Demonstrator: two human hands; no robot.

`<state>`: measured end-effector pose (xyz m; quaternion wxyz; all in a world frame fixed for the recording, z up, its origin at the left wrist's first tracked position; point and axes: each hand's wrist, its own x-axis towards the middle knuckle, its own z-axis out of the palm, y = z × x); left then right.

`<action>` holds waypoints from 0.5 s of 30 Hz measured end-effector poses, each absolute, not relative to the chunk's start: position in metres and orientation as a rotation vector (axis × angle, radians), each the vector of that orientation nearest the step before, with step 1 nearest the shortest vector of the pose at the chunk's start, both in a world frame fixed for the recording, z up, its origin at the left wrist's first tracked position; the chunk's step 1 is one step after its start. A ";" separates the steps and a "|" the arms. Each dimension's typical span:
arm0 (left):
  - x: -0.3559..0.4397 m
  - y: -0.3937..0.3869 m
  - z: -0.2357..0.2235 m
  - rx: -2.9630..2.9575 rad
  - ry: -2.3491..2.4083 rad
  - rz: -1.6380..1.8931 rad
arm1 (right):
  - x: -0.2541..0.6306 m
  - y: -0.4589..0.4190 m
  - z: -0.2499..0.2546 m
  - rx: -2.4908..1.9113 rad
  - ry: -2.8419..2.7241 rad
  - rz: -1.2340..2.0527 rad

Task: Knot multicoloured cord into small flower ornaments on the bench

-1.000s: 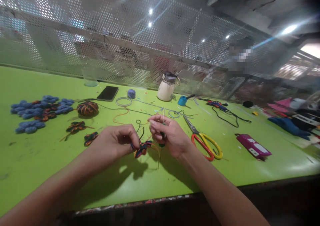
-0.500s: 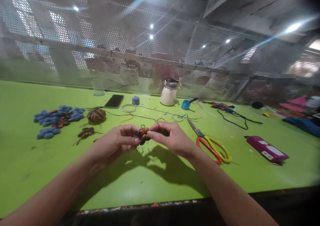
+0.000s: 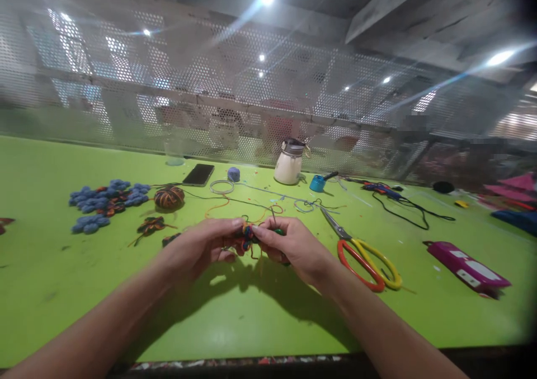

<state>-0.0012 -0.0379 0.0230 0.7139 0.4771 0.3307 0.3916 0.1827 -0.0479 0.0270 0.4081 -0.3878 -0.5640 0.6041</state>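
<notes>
Between my hands is a small crochet piece (image 3: 247,237) of dark, orange and blue yarn, raised above the green table. My left hand (image 3: 195,250) pinches its left side between thumb and fingers. My right hand (image 3: 296,247) is closed at its right edge, around a crochet hook (image 3: 278,232) with a green grip; a thin shaft sticks up above the fingers. A dark strand runs back from the piece toward a striped yarn ball (image 3: 169,198). Left of my hands lie a loose orange-and-dark crochet flower (image 3: 151,225) and a cluster of blue crochet flowers (image 3: 90,223).
Large scissors (image 3: 364,256) with red and yellow handles lie right of my right hand. A purple case (image 3: 467,264) is farther right. Behind stand a phone (image 3: 198,174), a blue yarn ball (image 3: 234,174), a white jug (image 3: 288,166) and a blue pot (image 3: 318,183). A perforated screen (image 3: 235,104) borders the table.
The view has shifted slightly, so things sit lower and farther right. The crochet piece has been turned in my fingers, and loose yarn ends now hang below it. My left thumb has moved to its upper edge.
</notes>
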 end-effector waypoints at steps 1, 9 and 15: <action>-0.001 -0.038 0.023 1.051 0.740 0.876 | 0.183 -0.049 0.027 -0.972 -1.425 1.532; 0.000 -0.037 0.023 1.043 0.724 0.831 | 0.187 -0.047 0.027 -0.944 -1.433 1.514; 0.003 -0.038 0.023 1.022 0.675 0.886 | 0.187 -0.048 0.028 -0.883 -1.450 1.501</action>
